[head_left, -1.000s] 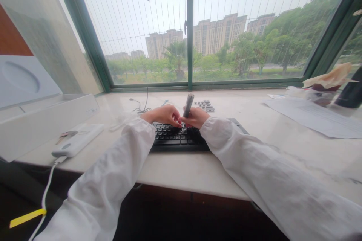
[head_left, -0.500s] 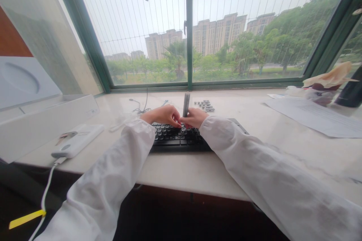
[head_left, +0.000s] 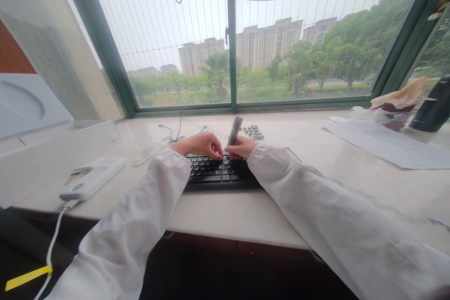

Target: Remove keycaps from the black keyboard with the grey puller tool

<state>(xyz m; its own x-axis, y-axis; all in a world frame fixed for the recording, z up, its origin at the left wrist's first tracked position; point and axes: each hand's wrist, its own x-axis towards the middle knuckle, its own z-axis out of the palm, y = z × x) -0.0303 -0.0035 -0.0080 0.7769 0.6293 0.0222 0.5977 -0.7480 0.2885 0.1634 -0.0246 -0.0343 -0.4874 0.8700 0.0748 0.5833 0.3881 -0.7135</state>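
Status: I judge the work at the keyboard to be under way and unfinished. I locate the keyboard on the surface, below both hands. Right hand: grip closed around a grey rod, upper end tilted slightly right. Left hand: fingers curled low over the keys; I cannot determine whether its grip holds anything. Done: small loose pieces lie grouped behind the keyboard; I cannot confirm their origin. Left: keys sit in the near rows; the hands hide others, preventing a count.
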